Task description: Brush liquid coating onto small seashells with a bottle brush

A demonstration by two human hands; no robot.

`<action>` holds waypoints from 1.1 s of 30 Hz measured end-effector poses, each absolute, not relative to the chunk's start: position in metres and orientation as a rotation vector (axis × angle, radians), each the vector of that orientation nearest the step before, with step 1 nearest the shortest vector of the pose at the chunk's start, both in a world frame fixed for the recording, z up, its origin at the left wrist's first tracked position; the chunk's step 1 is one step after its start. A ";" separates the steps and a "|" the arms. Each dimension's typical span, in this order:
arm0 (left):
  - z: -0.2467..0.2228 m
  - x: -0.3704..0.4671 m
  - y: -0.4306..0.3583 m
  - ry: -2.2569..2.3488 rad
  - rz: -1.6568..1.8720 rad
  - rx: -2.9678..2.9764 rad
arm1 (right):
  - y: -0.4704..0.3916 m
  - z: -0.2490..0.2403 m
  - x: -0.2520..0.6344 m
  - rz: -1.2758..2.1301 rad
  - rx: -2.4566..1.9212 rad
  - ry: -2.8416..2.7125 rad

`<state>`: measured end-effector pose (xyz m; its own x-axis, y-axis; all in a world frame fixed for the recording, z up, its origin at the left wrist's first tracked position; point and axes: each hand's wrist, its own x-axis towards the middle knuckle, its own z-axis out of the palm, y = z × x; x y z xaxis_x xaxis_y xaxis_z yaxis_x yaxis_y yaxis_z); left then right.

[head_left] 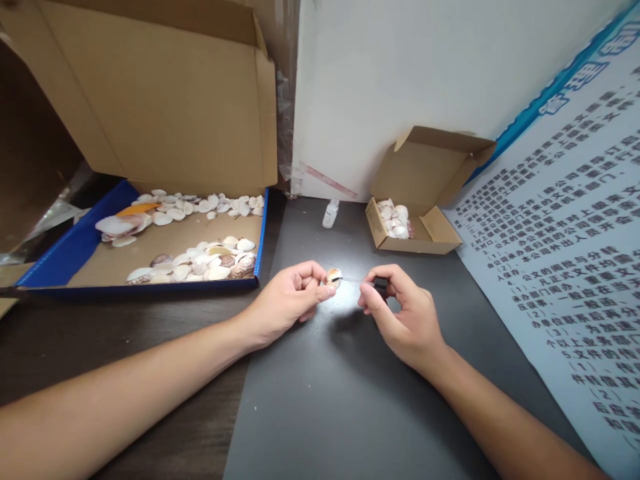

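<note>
Between the thumb and fingers of my left hand [295,293] is a small pale seashell [332,275], tilted with its hollow side partly showing. My right hand [405,313] pinches the black cap [381,286] of a thin applicator brush [353,280]. The brush's dark tip reaches over the shell and seems to touch its inside. Beyond both hands, a small clear bottle [330,215] with a white label stands without a cap on the dark grey mat [320,413].
To the left, an open blue-edged cardboard box [135,250] holds many shells in groups and an orange piece [137,209]. At the back right stands a smaller open cardboard box [420,245] with white shells [395,219]. A printed board [565,220] leans along the right.
</note>
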<state>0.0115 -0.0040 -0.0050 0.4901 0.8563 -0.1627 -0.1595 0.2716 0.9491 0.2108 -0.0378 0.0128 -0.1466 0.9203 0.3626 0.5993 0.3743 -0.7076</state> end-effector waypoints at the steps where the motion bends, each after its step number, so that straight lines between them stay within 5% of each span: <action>1: -0.005 0.012 -0.004 0.794 0.789 1.080 | -0.037 0.013 0.211 0.508 -1.329 -1.848; 33: -0.005 0.011 -0.008 0.791 0.786 1.188 | -0.034 0.016 0.211 0.315 -1.368 -1.894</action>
<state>0.0114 -0.0079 -0.0047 0.5041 0.8563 -0.1123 -0.1074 0.1911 0.9757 0.2111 -0.0336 0.0157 -0.1329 0.8907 0.4348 0.7020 0.3943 -0.5930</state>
